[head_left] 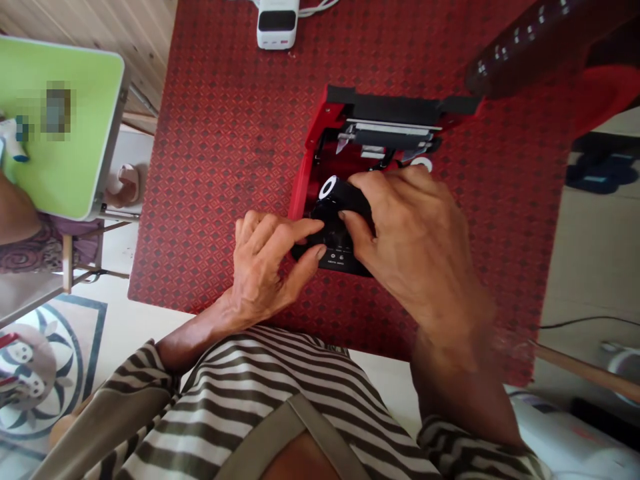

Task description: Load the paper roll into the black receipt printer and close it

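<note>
A red-and-black machine, which looks like a label printer (299, 190), stands with its lid raised on the red table. My right hand (407, 227) grips a black roll with a white core (329, 188), thumb in front and fingers over the top, above the machine's cavity. The roll's right end is hidden by that hand. At the machine's front left, my left hand (270, 257) has thumb and forefinger apart, close to the black front panel (336, 259) with small printed icons. Inside the raised lid sits a dark roller with metal parts (390, 137).
The patterned red table (225, 133) carries a white power bank-like device (277, 30) with cables at the back. A dark ribbed cylinder (520, 50) is at the back right. To the left, a person's arm (15, 210) rests near a green table (75, 167).
</note>
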The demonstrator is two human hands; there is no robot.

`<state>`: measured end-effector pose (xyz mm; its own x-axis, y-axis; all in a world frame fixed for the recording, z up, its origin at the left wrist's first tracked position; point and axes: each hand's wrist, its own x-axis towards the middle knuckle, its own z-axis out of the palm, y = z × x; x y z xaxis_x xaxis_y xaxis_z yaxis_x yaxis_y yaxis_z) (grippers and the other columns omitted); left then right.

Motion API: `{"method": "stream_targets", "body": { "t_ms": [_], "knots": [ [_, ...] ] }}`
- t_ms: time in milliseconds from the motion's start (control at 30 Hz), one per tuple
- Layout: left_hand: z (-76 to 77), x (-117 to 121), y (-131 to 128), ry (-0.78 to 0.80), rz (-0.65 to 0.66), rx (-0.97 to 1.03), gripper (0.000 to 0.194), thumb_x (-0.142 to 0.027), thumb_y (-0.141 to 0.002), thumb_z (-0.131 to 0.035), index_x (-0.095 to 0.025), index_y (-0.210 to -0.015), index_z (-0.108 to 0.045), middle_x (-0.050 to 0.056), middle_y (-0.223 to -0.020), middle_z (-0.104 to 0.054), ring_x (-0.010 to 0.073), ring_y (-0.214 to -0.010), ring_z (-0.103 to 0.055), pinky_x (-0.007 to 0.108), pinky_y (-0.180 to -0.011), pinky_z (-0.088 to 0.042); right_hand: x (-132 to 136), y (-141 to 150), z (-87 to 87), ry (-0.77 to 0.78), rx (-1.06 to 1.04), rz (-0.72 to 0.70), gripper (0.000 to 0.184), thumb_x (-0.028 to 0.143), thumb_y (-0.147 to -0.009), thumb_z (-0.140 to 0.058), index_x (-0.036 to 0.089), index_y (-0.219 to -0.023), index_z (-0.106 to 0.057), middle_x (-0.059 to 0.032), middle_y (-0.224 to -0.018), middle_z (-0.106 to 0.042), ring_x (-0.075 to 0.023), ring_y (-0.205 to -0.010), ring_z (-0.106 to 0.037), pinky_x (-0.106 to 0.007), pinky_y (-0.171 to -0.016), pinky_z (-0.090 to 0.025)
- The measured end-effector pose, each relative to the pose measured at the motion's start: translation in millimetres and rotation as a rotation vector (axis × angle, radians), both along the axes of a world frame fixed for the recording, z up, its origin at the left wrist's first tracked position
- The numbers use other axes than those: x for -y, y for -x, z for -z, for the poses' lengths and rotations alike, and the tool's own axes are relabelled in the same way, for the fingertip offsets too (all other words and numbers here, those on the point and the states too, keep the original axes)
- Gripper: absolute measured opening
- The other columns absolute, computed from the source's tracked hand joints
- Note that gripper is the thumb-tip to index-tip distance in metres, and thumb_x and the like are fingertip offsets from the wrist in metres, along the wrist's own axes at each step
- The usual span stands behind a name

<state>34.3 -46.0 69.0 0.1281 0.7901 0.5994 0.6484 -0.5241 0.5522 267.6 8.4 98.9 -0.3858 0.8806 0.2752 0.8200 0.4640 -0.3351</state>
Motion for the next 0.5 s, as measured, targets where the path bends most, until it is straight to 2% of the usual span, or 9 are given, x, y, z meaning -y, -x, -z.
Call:
{"method": "stream_targets", "body": {
  "t_ms": [133,200,300,400,500],
  "knots": [
    [7.3,0.7,-2.7,-0.002,-0.052,-0.131,0.029,-0.055,-0.132,-0.07,-0.034,-0.131,-0.09,0.005,-0.103,-0.082,0.0269,-0.097,-0.074,0.046,-0.091,-0.054,-14.1,2.5,5.6,0.058,0.018,-0.085,0.016,0.022,-0.116,-0.068,0.033,-0.121,-0.08,-0.0119,-0.102,-0.085,-0.0432,-0.115,-0.084,-0.062,-0.106,-0.072],
    [7.6,2.0,-3.9,0.011,-0.06,-0.155,0.031,-0.058,-0.131,-0.07,-0.034,-0.134,-0.091,0.007,-0.108,-0.08,0.0291,-0.1,-0.07,0.048,-0.093,-0.051,-21.8,7.4,11.0,0.053,-0.009,-0.044,0.016,0.023,-0.117,-0.067,0.032,-0.111,-0.079,-0.0119,-0.097,-0.082,-0.0426,-0.114,-0.084,-0.064,-0.11,-0.071],
    [6.8,2.0,-5.3,0.046,-0.032,-0.128,0.026,-0.055,-0.129,-0.076,-0.035,-0.14,-0.089,0.01,-0.12,-0.081,0.0319,-0.107,-0.068,0.049,-0.099,-0.048,-31.8,13.9,19.1,0.094,-0.03,0.004,0.02,0.021,-0.115,-0.069,0.032,-0.099,-0.075,-0.0131,-0.099,-0.083,-0.0454,-0.122,-0.084,-0.071,-0.119,-0.067],
    [6.6,0.0,-6.1,0.08,-0.013,-0.142,0.029,-0.058,-0.127,-0.078,-0.036,-0.142,-0.089,0.012,-0.13,-0.081,0.0347,-0.114,-0.067,0.051,-0.104,-0.048,-41.0,12.0,24.3,0.194,-0.054,-0.048,0.02,0.021,-0.111,-0.075,0.031,-0.094,-0.072,-0.0131,-0.105,-0.086,-0.0471,-0.127,-0.084,-0.073,-0.123,-0.063],
    [6.8,-1.9,-6.4,0.087,-0.035,-0.214,0.038,-0.066,-0.128,-0.072,-0.036,-0.141,-0.09,0.014,-0.135,-0.081,0.0373,-0.12,-0.067,0.053,-0.106,-0.052,-46.6,8.1,28.2,0.203,-0.073,-0.073,0.023,0.022,-0.112,-0.074,0.031,-0.091,-0.071,-0.013,-0.101,-0.086,-0.0476,-0.125,-0.085,-0.074,-0.122,-0.063]
  ]
}}
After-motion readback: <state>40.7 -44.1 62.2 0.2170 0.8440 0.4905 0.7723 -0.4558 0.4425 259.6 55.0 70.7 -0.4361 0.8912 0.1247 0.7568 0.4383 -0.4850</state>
